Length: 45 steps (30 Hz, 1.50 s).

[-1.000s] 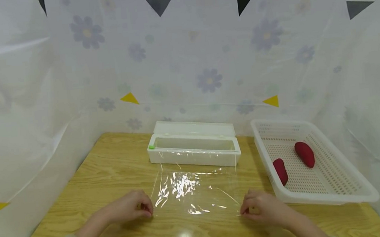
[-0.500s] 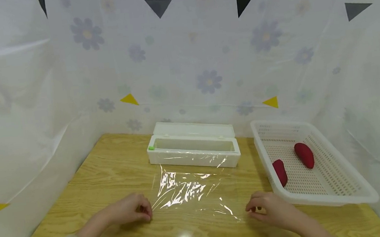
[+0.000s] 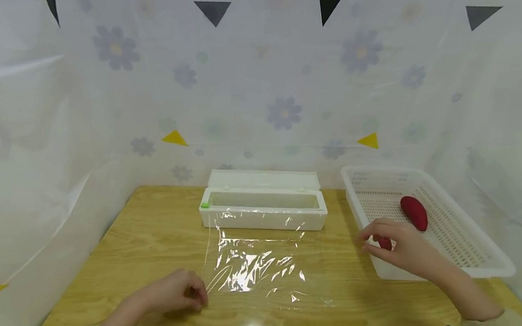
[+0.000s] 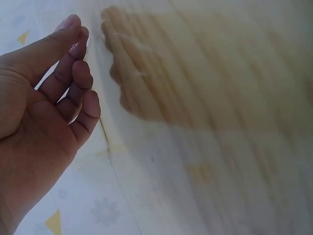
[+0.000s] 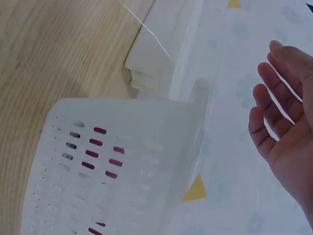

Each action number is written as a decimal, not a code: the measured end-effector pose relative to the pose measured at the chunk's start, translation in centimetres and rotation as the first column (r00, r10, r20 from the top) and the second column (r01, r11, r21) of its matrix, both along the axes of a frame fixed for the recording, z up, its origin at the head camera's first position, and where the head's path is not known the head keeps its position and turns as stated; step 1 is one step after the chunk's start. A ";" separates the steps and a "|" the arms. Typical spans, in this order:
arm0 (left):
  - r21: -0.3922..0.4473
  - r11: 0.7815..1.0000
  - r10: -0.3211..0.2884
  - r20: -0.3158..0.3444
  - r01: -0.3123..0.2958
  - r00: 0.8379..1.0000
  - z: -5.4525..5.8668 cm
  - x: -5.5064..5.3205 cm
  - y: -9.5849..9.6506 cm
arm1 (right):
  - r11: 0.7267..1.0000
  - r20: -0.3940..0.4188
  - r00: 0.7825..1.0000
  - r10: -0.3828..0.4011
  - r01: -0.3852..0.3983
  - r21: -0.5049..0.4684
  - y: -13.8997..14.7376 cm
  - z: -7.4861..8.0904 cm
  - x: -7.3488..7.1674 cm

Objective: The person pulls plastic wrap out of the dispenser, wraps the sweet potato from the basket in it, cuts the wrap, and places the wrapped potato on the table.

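Clear cling film (image 3: 256,272) stretches over the table from a long white dispenser box (image 3: 263,219), whose lid stands raised. My left hand (image 3: 179,292) pinches the film's near left corner between thumb and fingertips; the left wrist view shows the same hand (image 4: 54,93) with thumb and forefinger together. My right hand (image 3: 405,246), fingers loosely bent and thumb apart, is over the left rim of a white perforated basket (image 3: 461,218). It holds nothing in the right wrist view. Below it, a dark red oblong thing (image 3: 383,243) is partly hidden; a second dark red oblong thing (image 3: 414,213) lies farther back.
A green slider (image 3: 205,205) sits at the left end of the box's front edge. The wooden table (image 3: 150,229) has pale flowered sheeting (image 3: 244,81) behind and on both sides. The basket's wall rises right of the film.
My right hand has let go of the film's near right corner and moved right and up to the basket. The left hand has stayed nearly in place. The film lies more wrinkled.
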<state>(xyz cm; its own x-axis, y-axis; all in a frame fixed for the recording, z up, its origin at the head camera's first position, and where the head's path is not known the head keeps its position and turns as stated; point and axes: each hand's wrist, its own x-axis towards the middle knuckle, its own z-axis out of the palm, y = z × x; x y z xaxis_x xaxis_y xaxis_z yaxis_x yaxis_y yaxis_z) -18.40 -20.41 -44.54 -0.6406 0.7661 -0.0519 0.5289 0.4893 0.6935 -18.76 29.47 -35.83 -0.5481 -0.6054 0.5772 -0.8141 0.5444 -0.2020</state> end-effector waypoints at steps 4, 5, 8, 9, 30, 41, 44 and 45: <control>0.000 1.000 0.013 0.027 -0.013 1.000 0.0 0.3 -0.1 | 0.996 0.021 0.996 -0.085 0.086 -0.028 1.2 0.3 -0.7; 0.000 1.000 0.012 0.025 -0.012 1.000 -0.1 0.3 -0.1 | 0.993 0.036 0.993 -0.109 0.110 -0.035 1.5 0.2 -0.9; 0.004 1.000 0.007 0.025 -0.008 1.000 -0.2 0.4 -0.2 | 0.981 0.079 0.979 -0.189 0.192 -0.039 2.3 -0.1 -1.3; 0.006 1.000 0.005 0.024 -0.005 1.000 -0.3 0.4 -0.2 | 0.975 0.094 0.972 -0.214 0.219 -0.038 2.6 -0.2 -1.5; 0.026 0.998 -0.051 -0.077 0.053 0.996 -0.2 0.4 -0.8 | 0.872 0.439 0.755 -0.486 0.449 0.195 6.0 -3.0 -5.0; 0.019 0.998 -0.054 -0.073 0.056 0.996 0.2 0.4 -0.8 | 0.845 0.481 0.695 -0.535 0.437 0.308 6.5 -4.8 -6.3; 0.016 0.998 -0.058 -0.072 0.059 0.996 0.3 0.4 -0.7 | 0.835 0.466 0.694 -0.549 0.426 0.349 6.5 -4.7 -6.4; 0.015 0.998 -0.057 -0.071 0.058 0.996 0.4 0.4 -0.7 | 0.832 0.464 0.693 -0.552 0.423 0.359 6.4 -4.5 -6.5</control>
<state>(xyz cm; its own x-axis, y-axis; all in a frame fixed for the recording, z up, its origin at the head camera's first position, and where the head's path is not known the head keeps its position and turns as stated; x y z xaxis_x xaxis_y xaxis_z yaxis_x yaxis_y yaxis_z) -18.00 -21.08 -44.16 -0.5968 0.8024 0.0056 0.6040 0.4446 0.6615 -25.26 35.89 -40.35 -0.9729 -0.2312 -0.0044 -0.2155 0.9133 -0.3457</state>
